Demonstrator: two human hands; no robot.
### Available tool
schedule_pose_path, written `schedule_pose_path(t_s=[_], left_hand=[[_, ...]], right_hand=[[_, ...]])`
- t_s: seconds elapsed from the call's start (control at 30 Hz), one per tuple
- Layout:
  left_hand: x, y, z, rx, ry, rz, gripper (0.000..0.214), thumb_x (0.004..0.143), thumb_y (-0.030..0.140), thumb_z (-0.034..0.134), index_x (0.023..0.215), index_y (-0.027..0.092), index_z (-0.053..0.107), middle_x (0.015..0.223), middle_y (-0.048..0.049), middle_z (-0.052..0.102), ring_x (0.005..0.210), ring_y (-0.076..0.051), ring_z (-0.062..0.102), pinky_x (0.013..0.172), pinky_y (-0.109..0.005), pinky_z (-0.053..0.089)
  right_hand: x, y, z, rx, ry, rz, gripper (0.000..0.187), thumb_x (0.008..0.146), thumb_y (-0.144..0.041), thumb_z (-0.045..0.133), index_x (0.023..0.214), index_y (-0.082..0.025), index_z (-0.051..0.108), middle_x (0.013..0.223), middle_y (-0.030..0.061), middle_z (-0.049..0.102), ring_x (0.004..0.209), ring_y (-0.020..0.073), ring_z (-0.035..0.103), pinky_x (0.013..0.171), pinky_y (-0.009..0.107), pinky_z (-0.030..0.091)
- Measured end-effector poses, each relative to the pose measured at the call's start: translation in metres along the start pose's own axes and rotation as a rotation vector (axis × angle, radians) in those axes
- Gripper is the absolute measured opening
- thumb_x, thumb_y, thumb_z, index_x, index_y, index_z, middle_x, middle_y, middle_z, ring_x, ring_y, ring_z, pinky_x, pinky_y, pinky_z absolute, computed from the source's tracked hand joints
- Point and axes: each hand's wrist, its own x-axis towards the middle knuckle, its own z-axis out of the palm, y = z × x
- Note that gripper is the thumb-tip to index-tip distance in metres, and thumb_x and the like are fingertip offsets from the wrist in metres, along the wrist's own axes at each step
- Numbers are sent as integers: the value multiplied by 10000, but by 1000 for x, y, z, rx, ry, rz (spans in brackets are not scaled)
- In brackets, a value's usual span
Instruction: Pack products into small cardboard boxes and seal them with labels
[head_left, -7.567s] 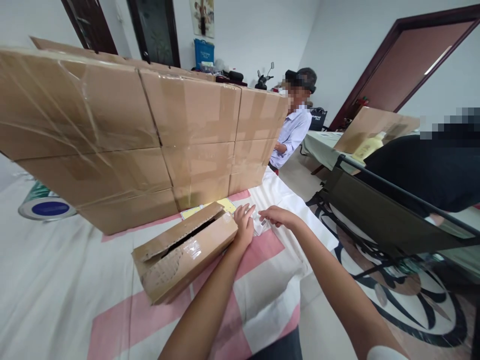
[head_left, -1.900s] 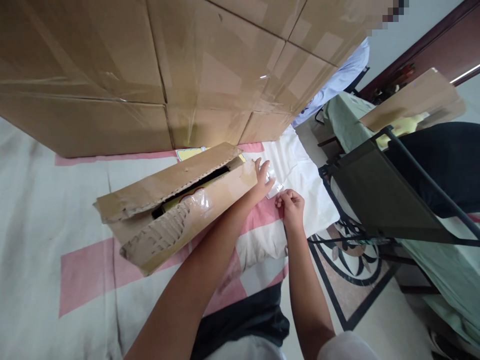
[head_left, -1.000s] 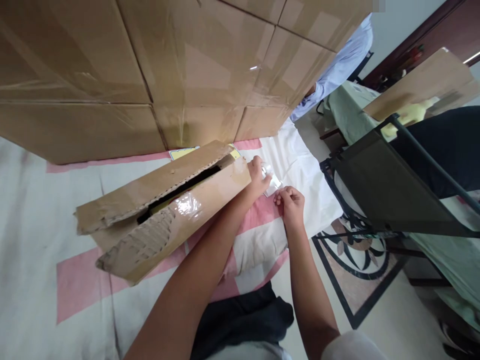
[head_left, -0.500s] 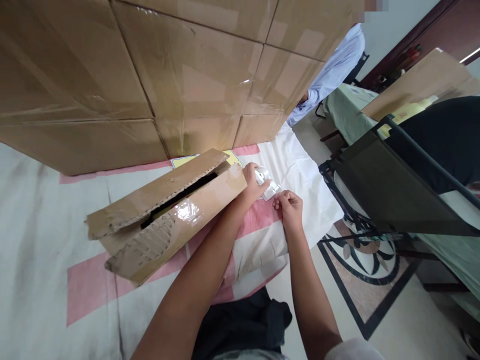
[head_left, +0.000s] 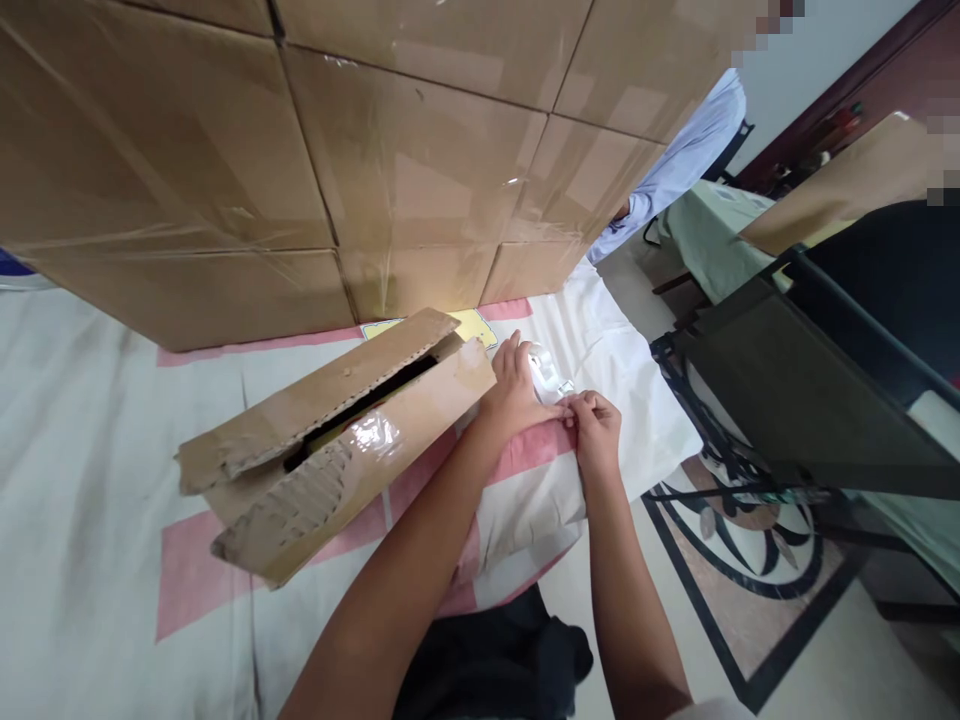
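A clear tape roll in a whitish dispenser (head_left: pixel 549 374) lies on the cloth between my hands. My left hand (head_left: pixel 514 388) is beside it, thumb stretched toward my right fingertips and the other fingers apart from the thumb. With its fingers pinched together, my right hand (head_left: pixel 597 428) is at the dispenser's near end, seemingly on the tape's loose end; the fingertips hide most of it. Left of my forearm lies a long, narrow cardboard box (head_left: pixel 405 420), its torn flaps parted along a dark slot and a shiny tape patch on its side.
Stacked taped cartons (head_left: pixel 420 150) wall off the back. A yellow sheet (head_left: pixel 480 328) lies partly under the narrow box. The pink-and-white cloth (head_left: pixel 90 480) covers the work surface. Right are a dark folding chair (head_left: pixel 750 370) and patterned floor (head_left: pixel 757 540); a person's pale-blue sleeve (head_left: pixel 675 160) shows behind.
My left hand has loosened from around the dispenser, its thumb now reaching toward my right fingers. My right hand stays pinched at the dispenser's end. The whole view has shifted slightly.
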Motion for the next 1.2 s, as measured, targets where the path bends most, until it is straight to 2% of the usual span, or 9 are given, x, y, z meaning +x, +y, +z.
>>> schedule_pose_path(t_s=[0.33,0.63,0.87,1.2], left_hand=[[6,3,-5,119,11,4,979,528,416,951,1310,183,410,1542,-251,417,1455,-438,392,1180,-564,387],[12,3,-11,138,-15,72,866,520,388,931,1233,204,474,1463,-208,524,1391,-412,466,1151,-543,398],[12,1,-10,145,1,76,840,516,418,923,1210,196,503,1400,-184,574,1339,-402,507,1119,-513,421],[17,5,-15,124,-38,55,839,476,346,922,1201,196,527,1400,-167,588,1333,-401,508,1133,-526,402]], right_hand=[[-1,0,1,-6,8,-13,390,814,-156,699,525,-216,445,541,-37,529,591,138,587,635,288,490],[0,1,1,-3,5,-22,418,816,-160,702,534,-225,401,525,-55,472,511,119,503,573,292,448],[-1,-2,1,-16,1,-13,417,820,-173,704,542,-222,396,530,-54,481,519,116,514,581,287,456],[-1,-4,3,-23,-14,-8,409,838,-172,705,534,-223,436,521,-50,494,545,127,542,619,296,473]])
